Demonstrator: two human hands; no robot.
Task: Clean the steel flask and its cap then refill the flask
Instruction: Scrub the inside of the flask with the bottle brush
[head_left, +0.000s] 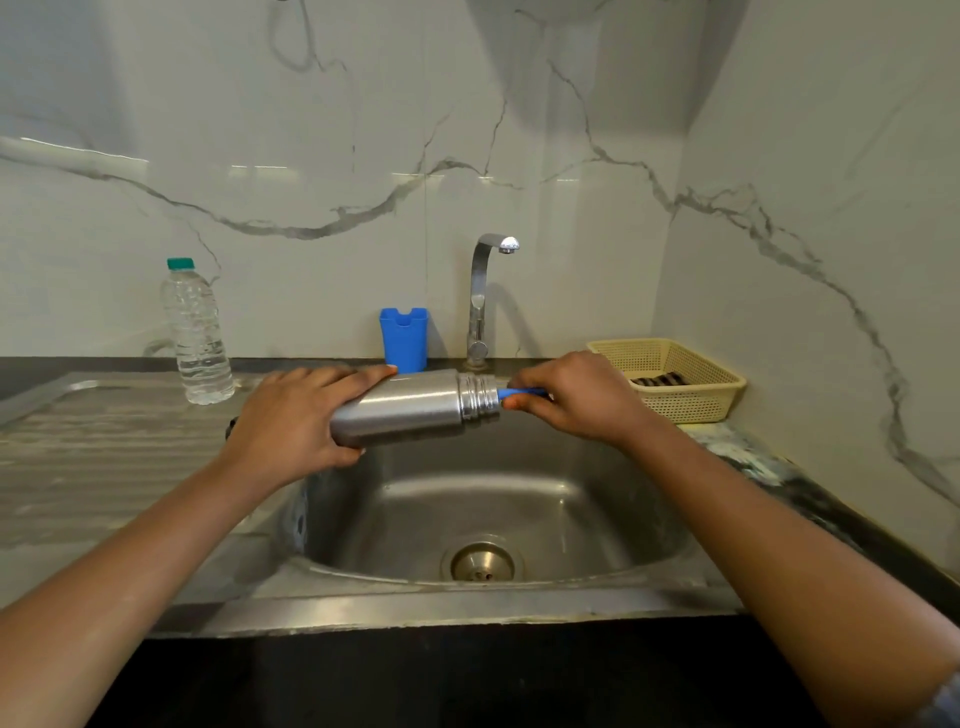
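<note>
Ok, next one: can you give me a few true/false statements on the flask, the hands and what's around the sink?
1. The left hand grips the steel flask, which lies on its side above the sink. True.
2. The flask is closed with its cap. False: its threaded mouth is open, and a blue handle held by the right hand goes into it.
3. Water is streaming from the tap. False: no stream shows.
4. A clear plastic bottle stands upright on the draining board. True.
5. The yellow basket sits left of the sink. False: it is on the right, near the wall corner.
</note>
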